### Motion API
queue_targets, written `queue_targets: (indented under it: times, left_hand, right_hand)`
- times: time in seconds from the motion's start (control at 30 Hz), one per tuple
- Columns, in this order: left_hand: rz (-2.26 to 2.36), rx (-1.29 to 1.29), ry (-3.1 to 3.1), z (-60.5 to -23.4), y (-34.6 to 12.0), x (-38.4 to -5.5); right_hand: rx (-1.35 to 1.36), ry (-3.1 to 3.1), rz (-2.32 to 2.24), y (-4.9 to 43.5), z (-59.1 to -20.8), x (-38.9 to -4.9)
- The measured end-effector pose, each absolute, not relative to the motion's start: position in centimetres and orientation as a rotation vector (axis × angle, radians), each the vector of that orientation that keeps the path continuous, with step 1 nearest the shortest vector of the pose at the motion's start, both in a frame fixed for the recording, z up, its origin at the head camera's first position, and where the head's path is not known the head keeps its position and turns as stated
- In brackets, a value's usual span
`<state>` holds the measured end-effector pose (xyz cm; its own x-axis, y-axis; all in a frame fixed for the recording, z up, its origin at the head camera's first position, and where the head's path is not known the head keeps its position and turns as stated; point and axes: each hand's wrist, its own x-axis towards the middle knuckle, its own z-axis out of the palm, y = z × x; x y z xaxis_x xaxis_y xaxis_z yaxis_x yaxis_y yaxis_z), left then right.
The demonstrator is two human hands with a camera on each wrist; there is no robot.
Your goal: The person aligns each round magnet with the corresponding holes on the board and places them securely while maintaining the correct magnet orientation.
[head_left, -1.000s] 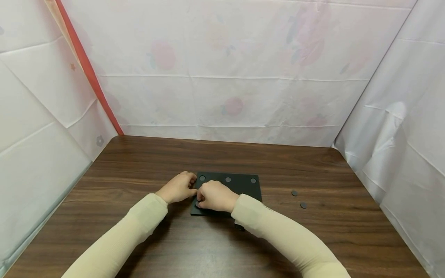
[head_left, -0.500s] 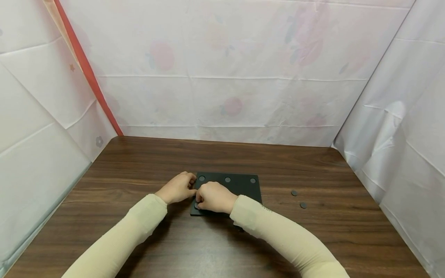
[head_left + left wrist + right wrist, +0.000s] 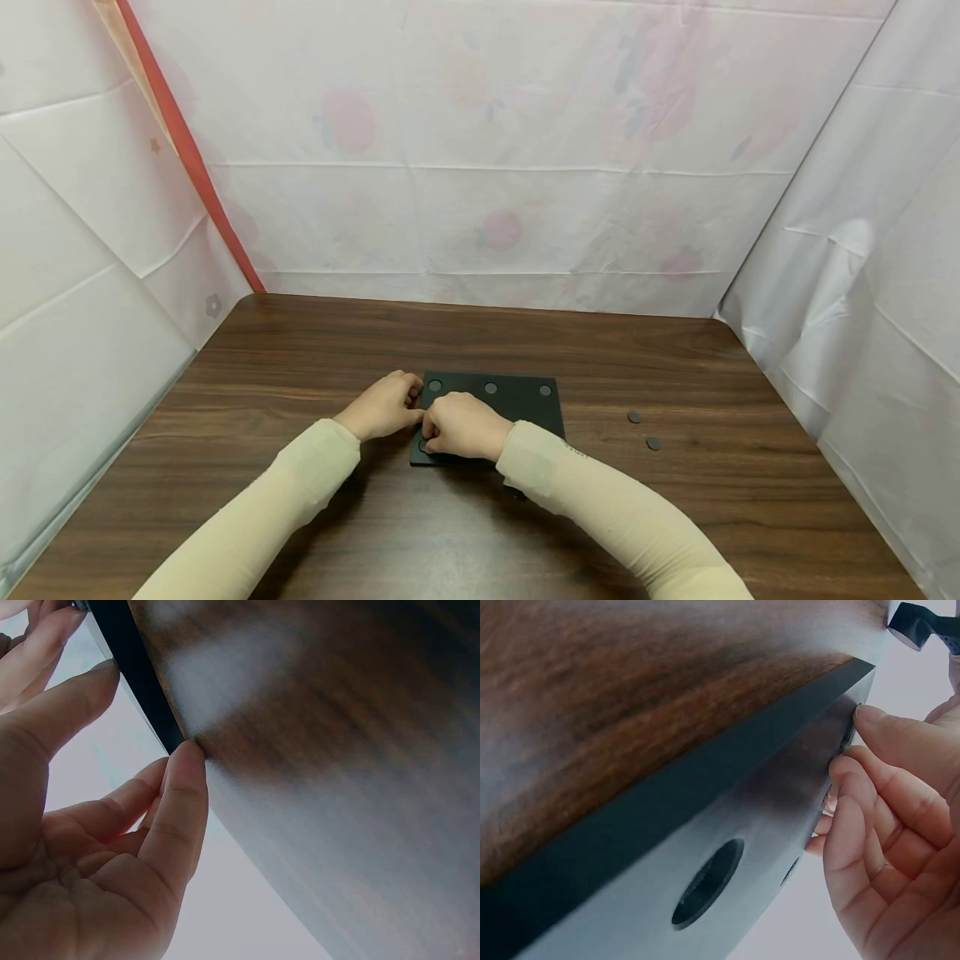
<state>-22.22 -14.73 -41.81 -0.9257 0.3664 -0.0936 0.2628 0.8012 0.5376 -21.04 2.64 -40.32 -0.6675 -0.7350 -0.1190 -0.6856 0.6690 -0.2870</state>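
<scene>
A flat black board [image 3: 525, 408] with round recesses lies on the table, grey discs set in its back row. My right hand [image 3: 463, 425] reaches over its front left corner, where thumb and forefinger hold a grey disc [image 3: 423, 447] at the corner recess. In the right wrist view, the thumb and forefinger of the right hand [image 3: 900, 802] stand at either side of that recess; another recess [image 3: 709, 883] nearer the camera looks dark. My left hand [image 3: 381, 407] touches the board's left edge. The left wrist view shows the left hand's fingertips [image 3: 187, 754] against that edge.
Two loose grey discs, one farther back [image 3: 634, 417] and one nearer [image 3: 654, 443], lie on the wooden table [image 3: 337, 333] right of the board. White printed cloth [image 3: 450, 208] hangs behind and on both sides of the table.
The disc under my right fingertips shows less of its grey face and more of the recess rim. Both hands have stayed almost where they were.
</scene>
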Motion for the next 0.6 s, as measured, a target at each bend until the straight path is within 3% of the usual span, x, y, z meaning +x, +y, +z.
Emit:
queue_targets:
  times: [0.6]
  left_hand:
    - [0.804,0.471,2.789,-41.69,-14.66,-22.11]
  right_hand:
    - [-1.140,2.645,-0.439,3.07,-40.11,-20.99]
